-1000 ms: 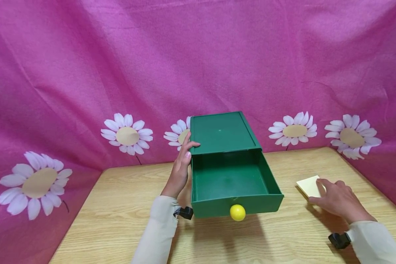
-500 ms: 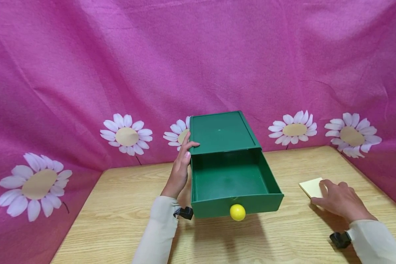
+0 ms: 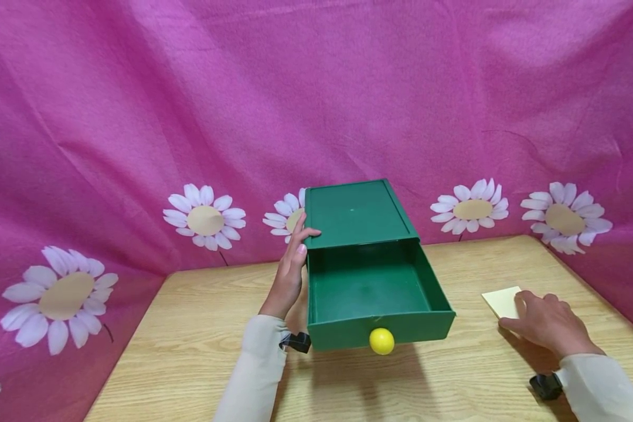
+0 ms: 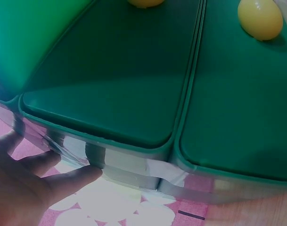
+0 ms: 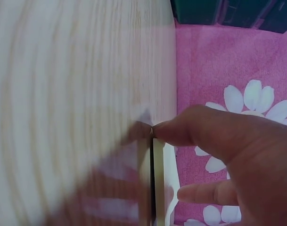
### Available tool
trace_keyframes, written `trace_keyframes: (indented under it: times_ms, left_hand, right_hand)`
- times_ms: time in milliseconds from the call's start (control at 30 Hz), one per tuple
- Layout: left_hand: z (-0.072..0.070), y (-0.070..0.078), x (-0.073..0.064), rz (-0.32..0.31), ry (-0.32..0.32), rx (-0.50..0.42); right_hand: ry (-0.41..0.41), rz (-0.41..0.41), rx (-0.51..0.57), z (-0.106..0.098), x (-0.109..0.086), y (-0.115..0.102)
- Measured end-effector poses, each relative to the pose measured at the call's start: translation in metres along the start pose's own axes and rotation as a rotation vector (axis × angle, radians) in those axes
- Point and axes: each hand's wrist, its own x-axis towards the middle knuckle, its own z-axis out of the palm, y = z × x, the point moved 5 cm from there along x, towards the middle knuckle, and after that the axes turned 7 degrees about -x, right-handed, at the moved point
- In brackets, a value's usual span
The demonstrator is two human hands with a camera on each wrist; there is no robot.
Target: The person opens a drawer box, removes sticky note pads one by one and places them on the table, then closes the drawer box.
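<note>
A green plastic drawer unit (image 3: 358, 214) stands mid-table, its top drawer (image 3: 343, 335) pulled well out and bare inside. A round yellow knob (image 3: 382, 341) sits on the drawer's front. My left hand (image 3: 290, 275) rests along the unit's left side, one fingertip over the top edge. In the left wrist view its fingers (image 4: 77, 181) lie fairly straight against that side. Far to the right, my right hand (image 3: 551, 322) pinches a pale yellow pad of sticky notes (image 3: 498, 302). The right wrist view shows the thumb at the pad's edge (image 5: 159, 188), close over the table.
Closed lower drawers (image 4: 110, 84), with yellow knobs (image 4: 261, 19) like the top one, show in the left wrist view. The wooden table (image 3: 190, 328) meets a pink cloth (image 3: 316, 105) printed with white flowers behind and at both sides.
My right hand and the sticky note pad have shifted slightly right and toward me. The left hand and the drawer unit stay where they were.
</note>
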Motion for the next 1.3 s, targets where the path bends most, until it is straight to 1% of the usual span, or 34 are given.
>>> trace_keyframes:
  times_ms: [100, 167, 300, 400, 567, 967, 1300]
  left_hand:
    - [0.000, 0.003, 0.000, -0.006, -0.003, -0.002]
    - [0.001, 0.007, -0.001, -0.016, -0.010, -0.017]
    - [0.004, 0.024, -0.003, -0.031, -0.026, -0.041]
    - [0.006, 0.035, -0.004, -0.033, -0.030, -0.037]
    - [0.005, 0.036, -0.004, -0.028, -0.024, -0.021]
    - [0.004, 0.037, -0.004, -0.035, -0.035, -0.034]
    - [0.005, 0.038, -0.003, -0.027, -0.042, -0.039]
  right_hand:
    - [-0.011, 0.001, 0.005, 0.000, 0.000, 0.001]
    - [-0.026, 0.008, 0.014, 0.001, -0.001, 0.003]
    - [-0.050, 0.027, 0.025, 0.003, -0.002, 0.005]
    - [-0.056, 0.033, 0.023, 0.003, -0.002, 0.005]
    - [-0.056, 0.022, 0.000, 0.002, -0.001, 0.004]
    - [-0.057, 0.015, 0.001, -0.002, 0.001, 0.003]
    - [0.013, 0.034, 0.026, -0.007, -0.005, 0.002]
